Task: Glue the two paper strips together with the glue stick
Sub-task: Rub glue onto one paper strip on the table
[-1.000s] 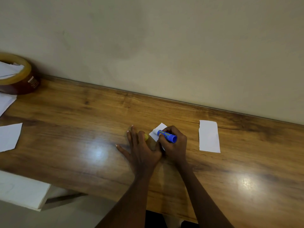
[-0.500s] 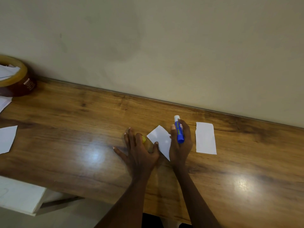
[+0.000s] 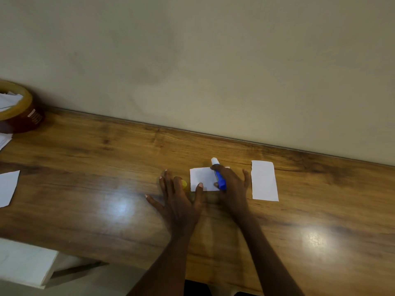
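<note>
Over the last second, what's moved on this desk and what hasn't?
The right hand lifted the blue glue stick off the small white paper strip, swinging its white tip away toward the wall. That strip turned from slanted to roughly square. The left hand stayed flat beside it, thumb on its edge; the second white strip stayed put.

Hands: two, the left hand (image 3: 178,201) and the right hand (image 3: 232,189), both on the wooden table (image 3: 85,189), one table.

Glue stick (image 3: 218,174): one, blue body, white tip.

Yellow cap (image 3: 183,184): one, partly hidden under the left hand's fingers.

White paper strips near the hands: two, one strip (image 3: 202,178) between the hands, one strip (image 3: 264,181) to the right.

Paper pieces at the left edge: one clear piece (image 3: 7,188); others cut off, count uncertain.

Roll of tape (image 3: 20,113): one, far left.
</note>
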A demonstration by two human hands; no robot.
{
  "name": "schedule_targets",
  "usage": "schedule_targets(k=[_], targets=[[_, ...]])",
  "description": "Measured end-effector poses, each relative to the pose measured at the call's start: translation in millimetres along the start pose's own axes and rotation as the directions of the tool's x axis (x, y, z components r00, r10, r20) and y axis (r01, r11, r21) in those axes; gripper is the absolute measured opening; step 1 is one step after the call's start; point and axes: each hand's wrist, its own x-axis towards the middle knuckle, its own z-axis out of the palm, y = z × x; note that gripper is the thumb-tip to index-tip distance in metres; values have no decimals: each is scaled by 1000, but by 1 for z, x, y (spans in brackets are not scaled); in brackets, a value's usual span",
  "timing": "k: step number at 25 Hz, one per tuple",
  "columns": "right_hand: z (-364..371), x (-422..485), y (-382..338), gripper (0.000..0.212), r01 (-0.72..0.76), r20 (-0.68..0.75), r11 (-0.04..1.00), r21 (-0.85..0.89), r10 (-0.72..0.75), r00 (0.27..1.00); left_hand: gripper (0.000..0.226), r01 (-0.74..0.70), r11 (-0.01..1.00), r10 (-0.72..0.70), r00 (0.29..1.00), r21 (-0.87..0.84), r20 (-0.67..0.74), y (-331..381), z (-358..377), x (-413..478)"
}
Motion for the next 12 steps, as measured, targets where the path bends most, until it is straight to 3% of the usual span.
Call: schedule_targets(k=[4, 6, 8, 10, 12], targets=[[-22, 27, 9, 52, 210, 284, 978, 19, -206, 936, 56, 7, 1000, -7, 1000, -7, 4, 0, 2, 0], [-17, 22, 6, 41, 222, 161, 971, 89, -234, 959, 56, 8, 1000, -8, 1000, 0, 11, 0, 2, 1], [-7, 7, -4, 26, 98, -54, 923, 371, -84, 995, 56, 1, 1000, -1, 1000, -5, 8, 1, 1, 1], [2, -2, -15, 27, 12, -52, 789, 615, 25, 998, 54, -5, 1000, 5, 1000, -4, 1, 1, 0, 0], [10, -6, -17, 41, 2, -31, 779, 627, 22, 999, 53, -11, 1000, 11, 1000, 6, -6, 0, 1, -1]])
